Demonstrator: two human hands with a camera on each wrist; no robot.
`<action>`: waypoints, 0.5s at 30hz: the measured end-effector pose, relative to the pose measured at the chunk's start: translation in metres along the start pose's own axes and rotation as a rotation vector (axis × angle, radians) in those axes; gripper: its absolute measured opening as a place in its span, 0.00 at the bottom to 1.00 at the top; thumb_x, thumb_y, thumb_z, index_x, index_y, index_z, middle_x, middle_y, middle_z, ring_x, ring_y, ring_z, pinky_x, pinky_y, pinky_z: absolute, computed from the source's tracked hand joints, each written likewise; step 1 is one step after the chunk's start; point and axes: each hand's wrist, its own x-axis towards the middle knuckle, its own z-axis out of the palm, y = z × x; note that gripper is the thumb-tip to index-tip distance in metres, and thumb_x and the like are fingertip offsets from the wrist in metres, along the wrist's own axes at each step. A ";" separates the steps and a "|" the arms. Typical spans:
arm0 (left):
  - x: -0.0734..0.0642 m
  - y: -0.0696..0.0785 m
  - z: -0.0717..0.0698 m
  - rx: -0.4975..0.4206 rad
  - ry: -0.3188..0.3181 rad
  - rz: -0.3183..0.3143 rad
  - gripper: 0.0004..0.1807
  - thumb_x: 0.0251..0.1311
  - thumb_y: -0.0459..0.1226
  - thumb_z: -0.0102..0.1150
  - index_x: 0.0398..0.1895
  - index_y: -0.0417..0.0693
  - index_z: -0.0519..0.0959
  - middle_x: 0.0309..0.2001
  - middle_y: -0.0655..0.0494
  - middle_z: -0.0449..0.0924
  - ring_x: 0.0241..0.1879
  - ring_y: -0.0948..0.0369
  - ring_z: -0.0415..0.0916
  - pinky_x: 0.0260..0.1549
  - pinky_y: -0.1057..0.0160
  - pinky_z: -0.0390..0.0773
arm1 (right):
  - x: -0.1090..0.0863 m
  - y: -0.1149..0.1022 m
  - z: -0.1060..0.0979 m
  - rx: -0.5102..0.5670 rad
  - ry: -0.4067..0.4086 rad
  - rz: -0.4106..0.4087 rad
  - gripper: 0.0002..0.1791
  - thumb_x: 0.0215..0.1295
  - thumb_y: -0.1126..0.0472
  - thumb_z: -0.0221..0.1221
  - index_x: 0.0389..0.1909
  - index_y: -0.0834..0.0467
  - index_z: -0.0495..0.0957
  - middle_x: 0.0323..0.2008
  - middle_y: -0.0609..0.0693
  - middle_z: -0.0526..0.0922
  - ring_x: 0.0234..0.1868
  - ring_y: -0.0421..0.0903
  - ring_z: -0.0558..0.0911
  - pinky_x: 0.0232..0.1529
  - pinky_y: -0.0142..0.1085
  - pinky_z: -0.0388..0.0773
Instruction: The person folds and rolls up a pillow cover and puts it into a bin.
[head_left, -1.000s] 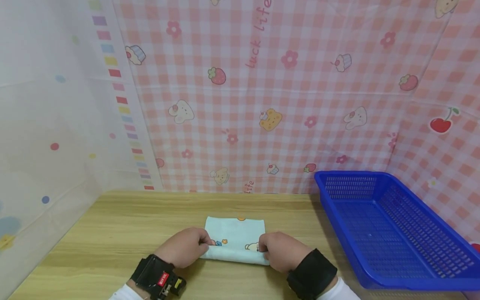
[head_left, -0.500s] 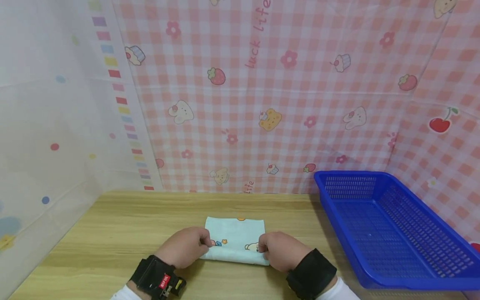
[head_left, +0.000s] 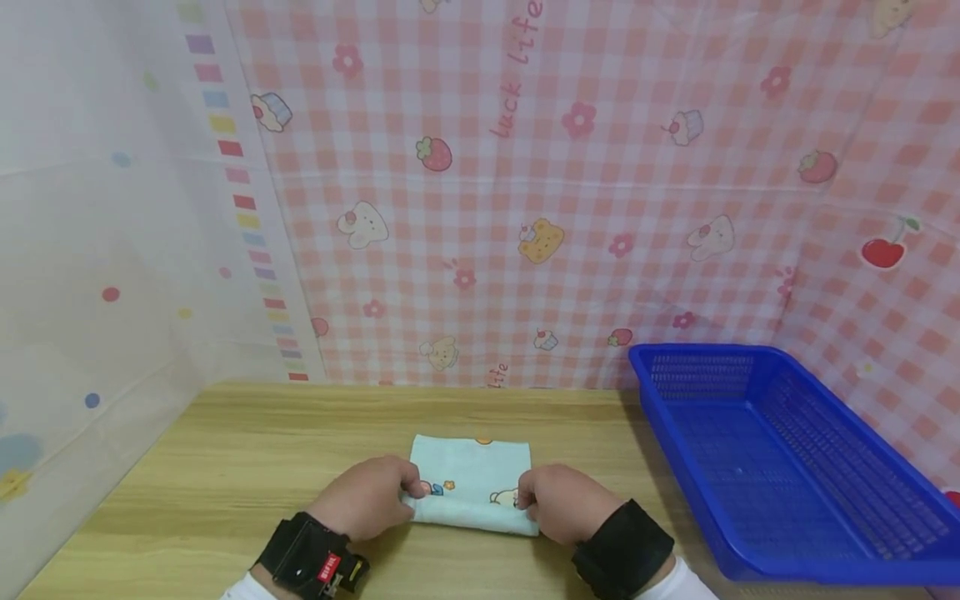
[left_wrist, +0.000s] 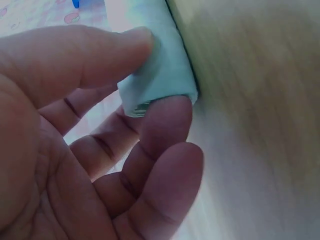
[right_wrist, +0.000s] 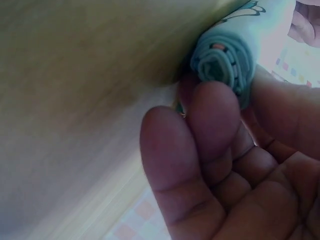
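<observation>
A pale mint cloth (head_left: 472, 467) with small cartoon prints lies on the wooden table, its near edge rolled into a tube. My left hand (head_left: 371, 497) grips the left end of the roll, and in the left wrist view the thumb lies along the rolled cloth (left_wrist: 160, 65) with fingertips at its end. At the other end, my right hand (head_left: 564, 502) pinches the roll between thumb and fingers. The right wrist view shows the spiral layers of the rolled end (right_wrist: 220, 65). Beyond the roll, the far part of the cloth is flat.
A blue plastic basket (head_left: 678, 450) with perforated sides stands to the right on the wooden table (head_left: 247, 442). A pink checked cloth backdrop (head_left: 480, 200) hangs behind, and a pale dotted one (head_left: 112, 233) rises at the left.
The hands stay almost in place at both ends of the roll. The rolled near edge shifts very slightly toward the person; the left fingers move a little on it.
</observation>
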 end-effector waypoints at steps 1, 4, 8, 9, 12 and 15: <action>0.000 -0.001 0.001 0.009 0.001 0.014 0.12 0.53 0.32 0.77 0.29 0.57 0.83 0.34 0.63 0.81 0.32 0.59 0.71 0.33 0.60 0.70 | 0.000 0.000 0.000 -0.005 0.005 -0.001 0.06 0.67 0.68 0.66 0.34 0.53 0.84 0.37 0.47 0.87 0.36 0.40 0.79 0.42 0.40 0.79; 0.001 -0.003 0.003 0.027 0.012 0.044 0.13 0.52 0.34 0.79 0.28 0.59 0.81 0.33 0.64 0.79 0.33 0.60 0.70 0.37 0.58 0.71 | -0.001 0.000 -0.001 -0.013 0.029 -0.015 0.08 0.66 0.68 0.67 0.31 0.52 0.82 0.33 0.46 0.85 0.33 0.40 0.76 0.39 0.38 0.76; 0.001 -0.008 0.006 0.023 0.028 0.030 0.10 0.55 0.36 0.78 0.30 0.59 0.84 0.36 0.64 0.80 0.36 0.61 0.71 0.41 0.57 0.74 | 0.001 -0.003 0.000 -0.009 0.073 -0.044 0.12 0.65 0.70 0.66 0.27 0.53 0.78 0.29 0.44 0.80 0.30 0.41 0.73 0.36 0.37 0.73; 0.001 -0.009 0.007 0.025 0.030 0.025 0.08 0.56 0.36 0.77 0.32 0.59 0.85 0.37 0.64 0.82 0.36 0.61 0.72 0.43 0.56 0.75 | 0.002 -0.003 0.001 -0.003 0.073 -0.048 0.12 0.65 0.71 0.66 0.27 0.53 0.78 0.29 0.44 0.79 0.30 0.41 0.73 0.36 0.38 0.73; 0.003 -0.009 0.009 0.040 0.038 0.030 0.05 0.59 0.37 0.75 0.36 0.57 0.88 0.39 0.63 0.85 0.39 0.62 0.74 0.48 0.53 0.78 | 0.003 -0.005 0.004 -0.010 0.080 -0.050 0.11 0.64 0.73 0.65 0.28 0.54 0.81 0.29 0.44 0.82 0.32 0.41 0.77 0.38 0.38 0.77; 0.004 -0.008 0.010 0.043 0.036 0.034 0.04 0.62 0.37 0.73 0.39 0.55 0.88 0.40 0.62 0.86 0.40 0.62 0.76 0.50 0.50 0.80 | 0.002 -0.006 0.005 -0.049 0.084 -0.056 0.09 0.61 0.73 0.66 0.29 0.56 0.86 0.31 0.47 0.86 0.35 0.43 0.82 0.42 0.41 0.82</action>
